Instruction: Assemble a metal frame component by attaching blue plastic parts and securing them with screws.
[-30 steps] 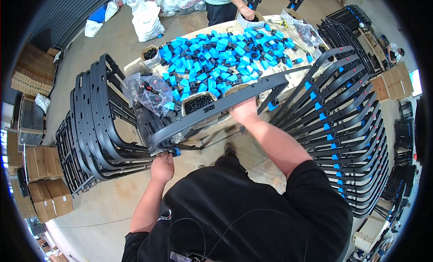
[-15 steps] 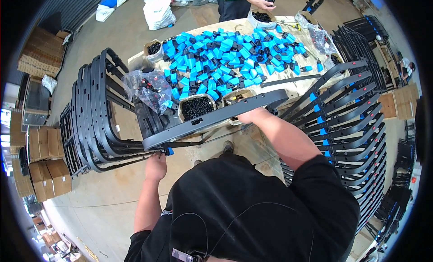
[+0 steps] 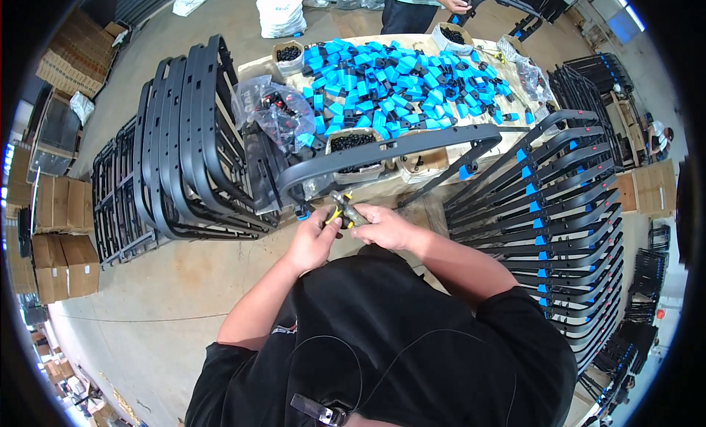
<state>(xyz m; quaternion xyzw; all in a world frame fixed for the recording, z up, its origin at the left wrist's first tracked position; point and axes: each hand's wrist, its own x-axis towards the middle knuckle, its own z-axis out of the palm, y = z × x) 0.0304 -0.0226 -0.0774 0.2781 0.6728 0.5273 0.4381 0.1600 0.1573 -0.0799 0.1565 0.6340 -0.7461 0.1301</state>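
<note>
In front of my chest, my left hand (image 3: 315, 237) and my right hand (image 3: 384, 228) are close together around a small hand tool with yellow and black handles (image 3: 340, 209), which looks like pliers. My left fingers are closed at its yellow handle. The right fingers pinch its greyish part; the exact grip is partly hidden. Just beyond my hands, a black metal frame (image 3: 397, 147) with rounded corners stands across the table's near edge, touched by neither hand. Behind its bar are a box of small black parts (image 3: 353, 142) and an open box (image 3: 425, 164) with a few small items.
Blue-and-black plastic pieces (image 3: 397, 81) cover much of the table. Stacked black frames stand at the left (image 3: 176, 126) and right (image 3: 566, 221). A clear plastic bag (image 3: 272, 111) lies at the table's left. Across the table is another person's hand (image 3: 452, 2). Cardboard boxes (image 3: 66, 262) stand far left.
My right hand has come back from the box behind the frame and now holds the tool. My left hand has left the frame's lower left corner and joined it.
</note>
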